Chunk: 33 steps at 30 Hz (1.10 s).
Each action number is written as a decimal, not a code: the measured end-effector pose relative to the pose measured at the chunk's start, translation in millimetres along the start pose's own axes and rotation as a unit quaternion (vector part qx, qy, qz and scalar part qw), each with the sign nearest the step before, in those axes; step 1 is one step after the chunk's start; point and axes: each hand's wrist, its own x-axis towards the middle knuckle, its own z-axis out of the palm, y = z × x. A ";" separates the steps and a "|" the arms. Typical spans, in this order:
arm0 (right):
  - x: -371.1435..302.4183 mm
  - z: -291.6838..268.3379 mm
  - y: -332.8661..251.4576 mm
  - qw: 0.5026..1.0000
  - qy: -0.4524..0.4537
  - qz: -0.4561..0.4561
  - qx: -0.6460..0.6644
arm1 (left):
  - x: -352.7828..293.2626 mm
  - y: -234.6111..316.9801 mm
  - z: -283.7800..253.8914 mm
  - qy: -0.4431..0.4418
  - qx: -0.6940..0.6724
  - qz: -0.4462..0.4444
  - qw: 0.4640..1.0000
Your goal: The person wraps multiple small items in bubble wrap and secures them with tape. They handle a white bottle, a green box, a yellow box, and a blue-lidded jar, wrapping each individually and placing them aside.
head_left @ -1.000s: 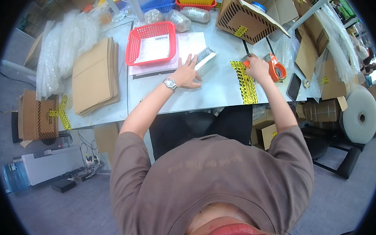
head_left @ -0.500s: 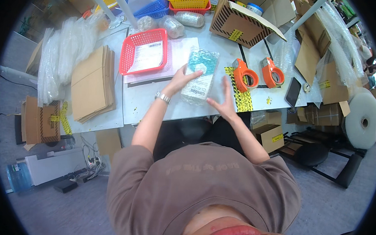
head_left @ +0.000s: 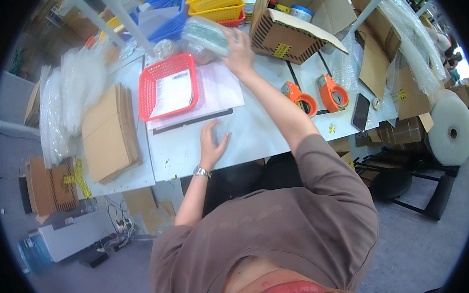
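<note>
At the back of the table my right hand (head_left: pixel 239 53) grips one end of a bubble-wrapped box (head_left: pixel 207 35), pale green and blurred. The box is held above the wrapped bundles there and partly covers them. Over the table's front edge, my left hand (head_left: pixel 211 148) holds nothing, its thumb and fingers apart; a metal watch (head_left: pixel 202 172) is on that wrist. Between the hands and to the left sits a red basket (head_left: pixel 142 92) with a printed paper slip (head_left: pixel 172 93) in it, on white sheets (head_left: pixel 222 96).
Flat cardboard (head_left: pixel 108 136) is stacked at left beside bubble wrap sheets (head_left: pixel 69 95). Right of my arm lie two orange tape dispensers (head_left: pixel 327 89) and a phone (head_left: pixel 360 112). An open carton (head_left: pixel 270 35) and yellow baskets (head_left: pixel 214 1) stand at the back.
My right hand has carried the bubble-wrapped box from the table's front to the back left. The left hand has let go of it and drawn back. The whole view has shifted somewhat.
</note>
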 end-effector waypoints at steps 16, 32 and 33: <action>56.8 -285.6 73.7 0.969 -0.095 -0.201 0.111 | 2.1 11.5 16.4 -0.100 0.073 -0.006 0.992; -4.9 -140.7 114.1 0.996 -0.039 -0.073 -0.041 | 135.2 45.8 40.0 -0.035 0.052 0.306 0.950; -4.6 -142.9 112.7 0.996 -0.033 -0.073 -0.037 | 164.1 54.9 44.2 -0.014 0.063 0.340 0.938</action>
